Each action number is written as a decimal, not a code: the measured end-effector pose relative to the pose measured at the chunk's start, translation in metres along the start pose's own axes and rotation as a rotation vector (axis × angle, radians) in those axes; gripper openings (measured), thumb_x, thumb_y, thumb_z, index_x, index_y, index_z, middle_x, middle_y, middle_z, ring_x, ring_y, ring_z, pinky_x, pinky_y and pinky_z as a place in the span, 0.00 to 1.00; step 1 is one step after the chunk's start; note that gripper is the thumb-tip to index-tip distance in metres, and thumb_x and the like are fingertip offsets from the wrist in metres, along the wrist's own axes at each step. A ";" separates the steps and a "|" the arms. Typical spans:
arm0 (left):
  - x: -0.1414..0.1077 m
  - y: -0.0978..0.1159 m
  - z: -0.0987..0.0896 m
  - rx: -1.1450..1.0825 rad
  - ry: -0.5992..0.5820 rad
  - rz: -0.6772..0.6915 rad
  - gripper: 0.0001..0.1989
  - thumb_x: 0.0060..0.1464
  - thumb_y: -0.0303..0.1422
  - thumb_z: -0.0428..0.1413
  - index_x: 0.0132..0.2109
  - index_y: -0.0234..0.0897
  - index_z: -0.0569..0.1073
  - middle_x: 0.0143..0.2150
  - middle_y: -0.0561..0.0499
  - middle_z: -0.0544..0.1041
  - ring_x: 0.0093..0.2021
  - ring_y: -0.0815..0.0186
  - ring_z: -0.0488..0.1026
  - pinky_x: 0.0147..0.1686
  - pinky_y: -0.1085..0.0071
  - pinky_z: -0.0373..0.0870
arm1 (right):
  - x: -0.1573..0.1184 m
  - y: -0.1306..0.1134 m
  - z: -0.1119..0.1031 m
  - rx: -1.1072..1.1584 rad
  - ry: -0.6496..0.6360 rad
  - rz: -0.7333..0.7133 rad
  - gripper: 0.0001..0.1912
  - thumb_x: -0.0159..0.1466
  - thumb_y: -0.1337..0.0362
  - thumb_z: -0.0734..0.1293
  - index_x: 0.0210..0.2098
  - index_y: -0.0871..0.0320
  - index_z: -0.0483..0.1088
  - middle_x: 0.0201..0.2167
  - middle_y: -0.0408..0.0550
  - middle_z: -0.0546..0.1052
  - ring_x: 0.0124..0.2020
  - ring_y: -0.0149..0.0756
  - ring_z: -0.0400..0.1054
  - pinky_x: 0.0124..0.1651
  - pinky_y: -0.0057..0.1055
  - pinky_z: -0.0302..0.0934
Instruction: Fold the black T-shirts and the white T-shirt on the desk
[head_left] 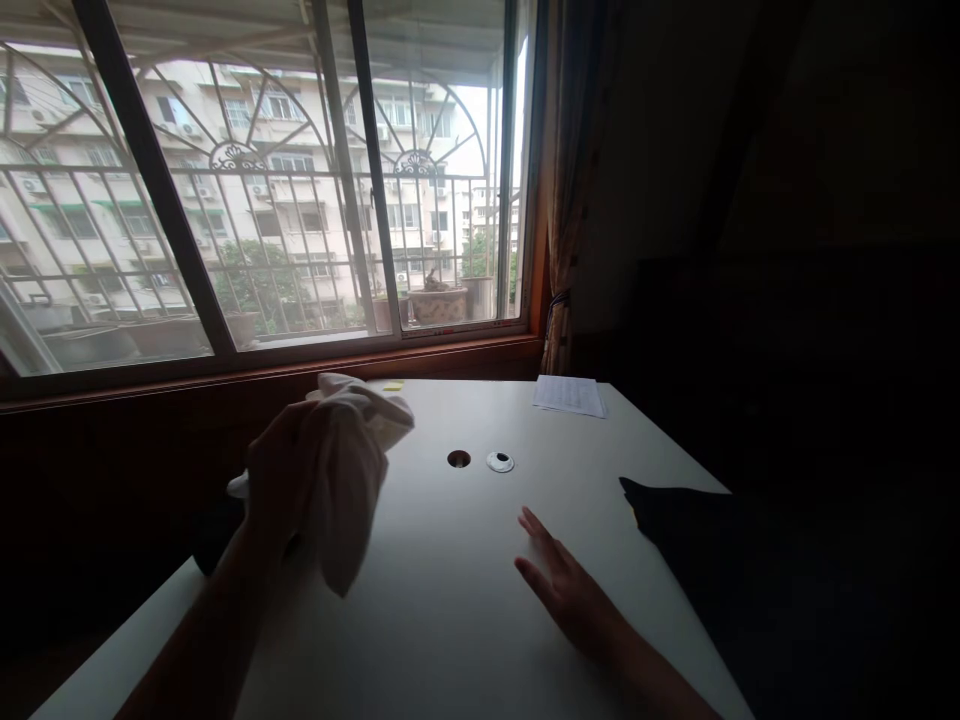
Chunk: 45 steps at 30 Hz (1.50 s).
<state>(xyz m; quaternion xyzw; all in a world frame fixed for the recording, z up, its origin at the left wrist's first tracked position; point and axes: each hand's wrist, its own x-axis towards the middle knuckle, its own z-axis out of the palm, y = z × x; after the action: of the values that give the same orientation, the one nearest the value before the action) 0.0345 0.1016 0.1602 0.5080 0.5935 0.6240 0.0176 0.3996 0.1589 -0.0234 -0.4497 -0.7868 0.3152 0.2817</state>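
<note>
Raised over the left part of the white table (450, 620), my left hand (281, 465) grips a bunched piece of white cloth (351, 490). The cloth hangs down in loose folds; whether it is a garment I cannot tell. My right hand (566, 590) is open above the table's right half, fingers stretched forward, with nothing in it. Behind my left hand, partly hidden by it, lies a dark cloth-like item (217, 535) at the table's left edge.
A dark fabric piece (675, 510) lies over the table's right edge. Papers (570, 396) rest at the far right corner. A round cable hole (459, 459) and its white cover (500, 462) are mid-table. A yellow slip (394, 385) lies at the back, below the window (300, 200).
</note>
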 end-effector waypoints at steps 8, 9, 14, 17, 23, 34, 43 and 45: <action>-0.089 0.052 0.071 -0.068 -1.062 0.470 0.13 0.66 0.37 0.55 0.54 0.46 0.78 0.50 0.49 0.82 0.48 0.62 0.80 0.49 0.70 0.75 | 0.005 0.000 -0.010 0.623 0.213 0.052 0.36 0.70 0.41 0.54 0.73 0.43 0.42 0.73 0.50 0.52 0.71 0.46 0.51 0.68 0.50 0.51; -0.092 0.043 0.072 -0.051 -1.076 0.482 0.13 0.66 0.37 0.54 0.55 0.47 0.77 0.53 0.49 0.81 0.51 0.62 0.78 0.52 0.69 0.74 | 0.005 0.003 -0.014 0.604 0.244 0.076 0.35 0.70 0.42 0.56 0.72 0.43 0.44 0.73 0.50 0.52 0.71 0.47 0.50 0.69 0.50 0.49; -0.075 -0.048 0.061 0.216 -0.846 0.405 0.14 0.67 0.35 0.51 0.55 0.46 0.76 0.57 0.48 0.77 0.56 0.58 0.74 0.57 0.61 0.71 | 0.007 0.014 -0.022 0.358 0.300 0.038 0.38 0.63 0.52 0.67 0.70 0.46 0.52 0.71 0.53 0.54 0.66 0.53 0.58 0.61 0.50 0.63; -0.065 -0.104 0.045 0.330 -0.812 0.334 0.19 0.63 0.36 0.54 0.60 0.45 0.73 0.61 0.44 0.73 0.60 0.53 0.71 0.59 0.56 0.68 | 0.010 0.015 -0.018 0.105 0.331 -0.152 0.30 0.59 0.67 0.65 0.62 0.48 0.65 0.62 0.50 0.65 0.64 0.46 0.60 0.66 0.47 0.57; -0.069 -0.157 0.033 0.319 -0.821 0.204 0.24 0.57 0.44 0.59 0.59 0.44 0.74 0.55 0.44 0.77 0.55 0.52 0.73 0.55 0.58 0.70 | 0.016 0.018 -0.029 -0.118 0.408 -0.247 0.27 0.59 0.75 0.57 0.53 0.49 0.72 0.49 0.48 0.74 0.52 0.42 0.70 0.59 0.44 0.66; -0.088 -0.154 0.049 0.354 -0.746 0.151 0.10 0.60 0.41 0.55 0.43 0.41 0.73 0.42 0.49 0.76 0.42 0.59 0.75 0.40 0.67 0.70 | -0.016 -0.057 -0.005 -0.231 -0.122 -0.653 0.17 0.59 0.55 0.73 0.47 0.51 0.74 0.46 0.48 0.76 0.47 0.43 0.70 0.53 0.41 0.66; -0.080 -0.149 0.038 0.447 -0.424 0.177 0.09 0.63 0.37 0.51 0.45 0.43 0.73 0.43 0.49 0.74 0.44 0.58 0.74 0.41 0.66 0.70 | -0.011 -0.051 -0.012 -0.255 -0.129 -0.505 0.08 0.65 0.64 0.67 0.29 0.53 0.75 0.32 0.46 0.76 0.36 0.39 0.70 0.40 0.36 0.65; -0.076 -0.151 0.035 0.458 -0.349 0.173 0.10 0.62 0.37 0.51 0.46 0.42 0.74 0.43 0.48 0.75 0.44 0.58 0.74 0.41 0.66 0.70 | -0.011 -0.048 -0.026 -0.161 -0.091 -0.462 0.10 0.66 0.60 0.66 0.29 0.53 0.74 0.32 0.47 0.76 0.34 0.38 0.70 0.38 0.34 0.66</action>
<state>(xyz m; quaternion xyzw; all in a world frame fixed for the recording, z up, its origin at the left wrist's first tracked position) 0.0066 0.1235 -0.0087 0.6471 0.6612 0.3764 -0.0491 0.3980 0.1366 0.0276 -0.2641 -0.9033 0.1986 0.2737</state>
